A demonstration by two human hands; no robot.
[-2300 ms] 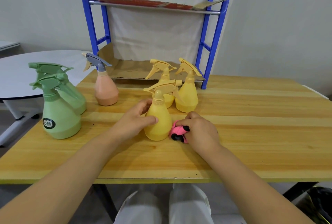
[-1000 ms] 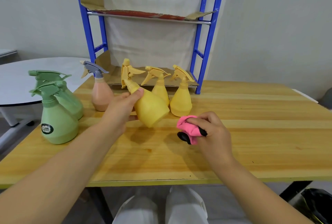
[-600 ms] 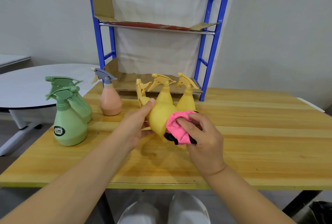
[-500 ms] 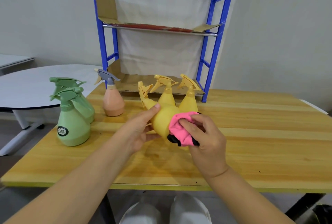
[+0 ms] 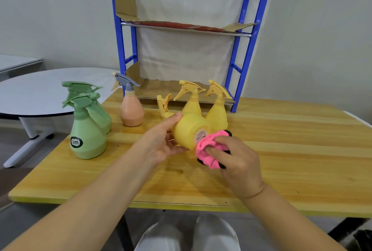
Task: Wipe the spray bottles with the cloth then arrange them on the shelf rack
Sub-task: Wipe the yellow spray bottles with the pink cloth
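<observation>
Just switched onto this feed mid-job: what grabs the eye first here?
The tipped yellow spray bottle at centre, held above the wooden table in the left hand, with the right hand pressing a pink cloth against its base. Behind it stands the blue shelf rack, its shelves bare of bottles. Two green bottles stand at the left.

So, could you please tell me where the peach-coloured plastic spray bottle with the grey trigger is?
The peach spray bottle stands upright on the wooden table, left of centre, between the green bottles and the yellow ones.
</observation>
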